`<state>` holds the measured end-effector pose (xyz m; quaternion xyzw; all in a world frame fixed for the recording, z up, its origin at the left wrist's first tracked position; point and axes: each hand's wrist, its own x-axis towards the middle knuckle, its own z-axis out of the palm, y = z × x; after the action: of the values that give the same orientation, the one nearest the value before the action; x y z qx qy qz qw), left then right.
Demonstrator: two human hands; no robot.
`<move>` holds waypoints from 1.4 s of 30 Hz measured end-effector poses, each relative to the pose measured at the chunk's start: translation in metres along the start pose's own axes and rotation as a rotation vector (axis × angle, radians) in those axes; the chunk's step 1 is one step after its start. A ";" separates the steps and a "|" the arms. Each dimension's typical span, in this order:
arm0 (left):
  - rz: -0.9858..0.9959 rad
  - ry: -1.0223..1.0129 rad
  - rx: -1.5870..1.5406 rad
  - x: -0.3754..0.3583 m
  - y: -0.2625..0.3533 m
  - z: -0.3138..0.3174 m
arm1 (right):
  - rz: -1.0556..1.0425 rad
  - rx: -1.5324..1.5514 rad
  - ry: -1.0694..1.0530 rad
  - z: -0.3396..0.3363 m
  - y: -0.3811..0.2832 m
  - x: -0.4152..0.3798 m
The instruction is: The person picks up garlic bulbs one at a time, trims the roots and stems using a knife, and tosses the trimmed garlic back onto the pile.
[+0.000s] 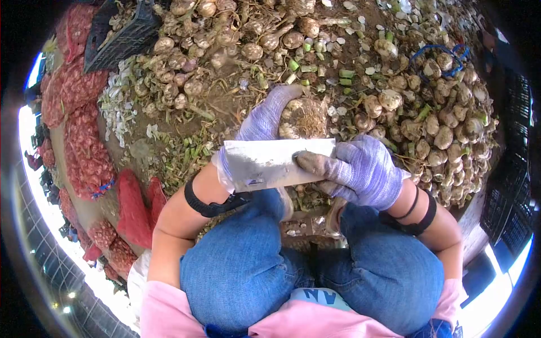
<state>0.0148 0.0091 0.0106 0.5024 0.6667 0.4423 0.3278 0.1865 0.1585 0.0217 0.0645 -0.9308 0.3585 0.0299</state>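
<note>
My left hand (266,117), in a purple-white glove, is closed round a garlic bulb (304,117) whose dry roots face up. My right hand (365,172), gloved alike with dirty fingertips, grips a broad-bladed knife (256,160). Its wide shiny blade lies across in front of the bulb and covers part of my left hand and wrist. The handle is hidden inside my right fist. The blade's upper edge is right at the near side of the bulb in this view.
Garlic bulbs (445,127) are heaped at the right, with more (191,87) at the upper left. Cut green stems (346,74) and peelings litter the ground ahead. A black crate (121,39) and red mesh sacks (84,141) stand at the left. A blue strap (420,52) lies on the right heap.
</note>
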 end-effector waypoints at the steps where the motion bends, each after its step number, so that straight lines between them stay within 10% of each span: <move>1: -0.016 0.003 -0.035 -0.003 -0.002 0.002 | -0.007 -0.010 -0.001 0.001 0.001 -0.001; 14: 0.134 0.132 0.024 -0.016 -0.029 0.030 | -0.062 0.033 0.124 0.041 0.039 -0.036; 17: 0.207 0.146 0.061 -0.019 -0.006 0.006 | 0.787 0.128 0.118 0.056 0.102 -0.105; 32: 0.438 -0.360 0.048 0.007 -0.021 -0.010 | 0.459 0.713 -0.131 -0.032 0.014 -0.025; 38: 0.500 -0.295 0.153 0.002 -0.007 -0.022 | 0.821 0.697 -0.280 -0.011 0.044 -0.039; 40: 0.437 -0.015 0.152 -0.008 -0.028 -0.043 | 0.820 0.469 -0.221 0.025 0.080 -0.099; 42: -0.303 0.225 -0.544 -0.019 -0.047 -0.039 | 0.828 0.671 -0.097 0.047 0.080 -0.110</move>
<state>-0.0321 -0.0240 -0.0179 0.2398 0.6233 0.6029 0.4364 0.2833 0.1966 -0.0780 -0.2854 -0.7128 0.6150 -0.1794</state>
